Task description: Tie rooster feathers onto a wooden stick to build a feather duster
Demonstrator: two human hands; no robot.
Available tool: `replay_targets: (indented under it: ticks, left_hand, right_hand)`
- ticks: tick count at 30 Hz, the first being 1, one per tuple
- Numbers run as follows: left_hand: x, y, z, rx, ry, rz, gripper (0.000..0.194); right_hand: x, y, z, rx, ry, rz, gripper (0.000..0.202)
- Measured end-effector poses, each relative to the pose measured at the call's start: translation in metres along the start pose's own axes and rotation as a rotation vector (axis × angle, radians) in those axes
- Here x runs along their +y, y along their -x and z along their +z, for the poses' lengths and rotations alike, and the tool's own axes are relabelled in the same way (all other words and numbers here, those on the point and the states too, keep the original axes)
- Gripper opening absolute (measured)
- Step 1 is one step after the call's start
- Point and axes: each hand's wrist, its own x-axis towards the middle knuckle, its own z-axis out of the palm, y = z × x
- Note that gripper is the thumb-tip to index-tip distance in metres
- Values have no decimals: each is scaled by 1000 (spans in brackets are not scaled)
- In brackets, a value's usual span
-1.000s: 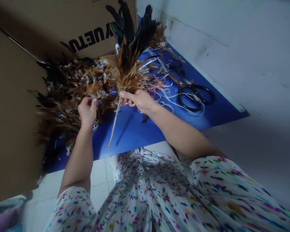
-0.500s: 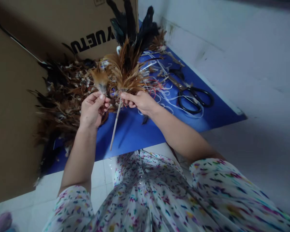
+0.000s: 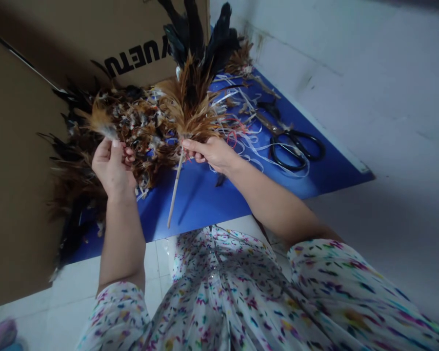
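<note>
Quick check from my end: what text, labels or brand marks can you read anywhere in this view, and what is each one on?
"UETU", upside down in black capitals, on the cardboard box behind the feather pile; a further letter is cut off by the feathers on the stick.
Nothing readable on the scissors.

Two hands: left hand (image 3: 111,168), right hand (image 3: 212,153). One stick (image 3: 174,187). One scissors (image 3: 296,146). One cardboard box (image 3: 95,39).
</note>
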Motion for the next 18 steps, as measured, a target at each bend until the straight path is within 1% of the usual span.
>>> replay_targets:
  ticks: [3,4,6,8,9,11,13,16,18]
  left_hand:
    - [8,3,-2,-31,22,-82,11]
    - [11,6,-2,-58,44,-100,11]
    - [17,12,-1,-165,94,-124,15]
    - [20,20,3,-298,133,-178,23]
    - [20,24,5,-340,145,-213,27]
    - [17,33,11,-372,147,-281,36]
    - [12,40,18,-404,135,-358,40]
    - [5,50,26,-442,141,-477,38]
    - [3,55,30,-436,153,-538,34]
  right_hand:
    - [-1,1,0,-10,1,-11,45]
    - [-2,2,1,-16,0,-10,45]
    - [-4,2,2,-25,-5,-3,42]
    - [-6,3,2,-26,-13,5,37]
    - [-6,3,3,-25,-16,4,36]
    - [-5,4,3,-29,-12,0,36]
    - [-3,4,3,-52,1,-9,38]
    - [1,4,3,-92,9,-27,41]
    - [2,4,5,-103,8,-33,41]
